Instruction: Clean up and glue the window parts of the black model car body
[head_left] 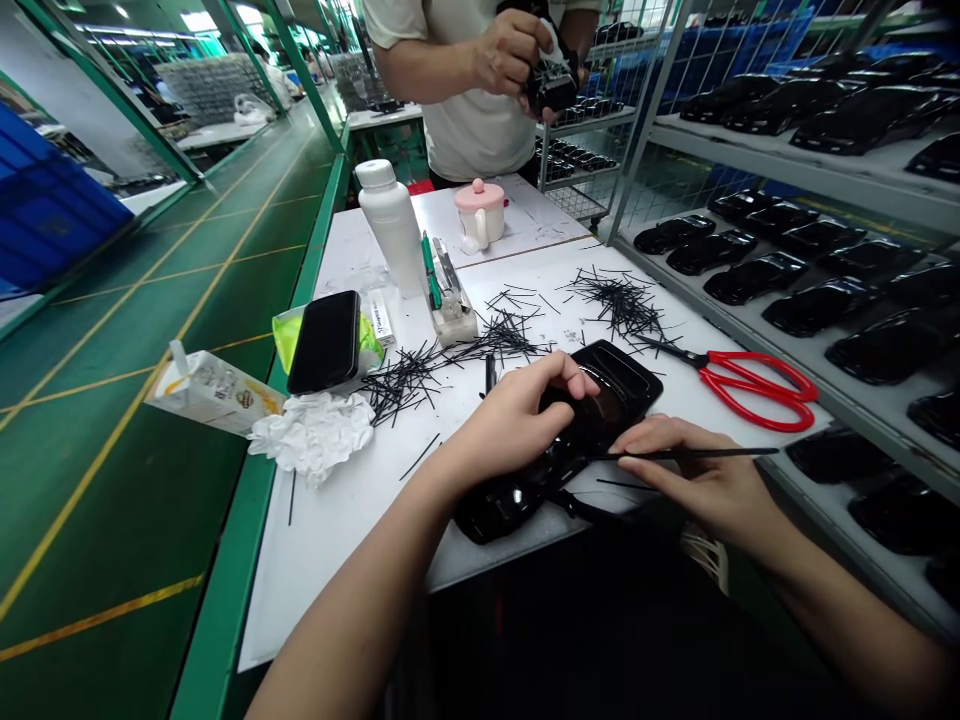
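Note:
A glossy black model car body (504,505) lies at the table's front edge, its doors standing out at the sides. My left hand (536,415) is curled over it, thumb and fingers gripping the body and hiding its middle. Pinched between the thumb and fingers of my right hand (686,465) is a slim black tool (712,453), possibly tweezers. Its tip reaches the near side of the car; what it touches there is too dark to tell. Red-handled scissors (757,388) lie to the right, beyond my right hand.
Thin black strips (409,382) lie in heaps across the white table (322,570). At the left are a phone (326,342), crumpled tissue (311,435) and a drink carton (214,392). Behind stand a white bottle (394,225) and lidded mug (481,215). Car bodies fill the right rack (750,165); a co-worker stands opposite.

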